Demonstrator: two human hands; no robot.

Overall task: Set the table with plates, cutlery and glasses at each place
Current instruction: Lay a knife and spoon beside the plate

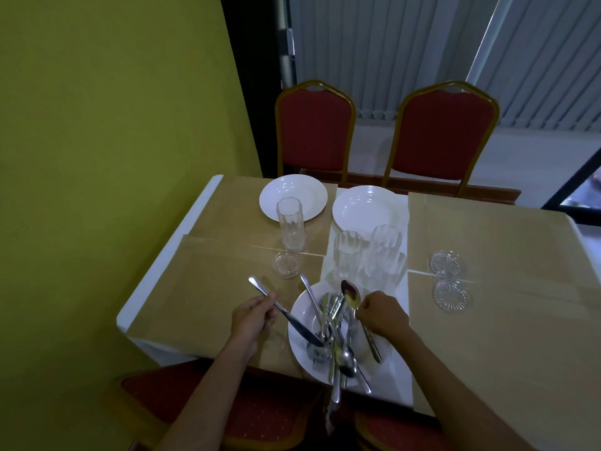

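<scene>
Head view: worktop (487,255) seen from its near side; the near plate (297,348) serves as landmark.
Near plate: white, at the worktop's near edge, heaped with loose cutlery (335,336).
Left hand (252,315): just left of the near plate, fingers curled round a knife (292,317), blade over the rim.
Right hand (383,315): above the near plate's right side, pinching a spoon (350,293).
Clustered glasses (349,252): just beyond the near plate.
Tall glass (291,222): beyond it, leftward.
Far plates (292,193): two, well beyond it.
</scene>
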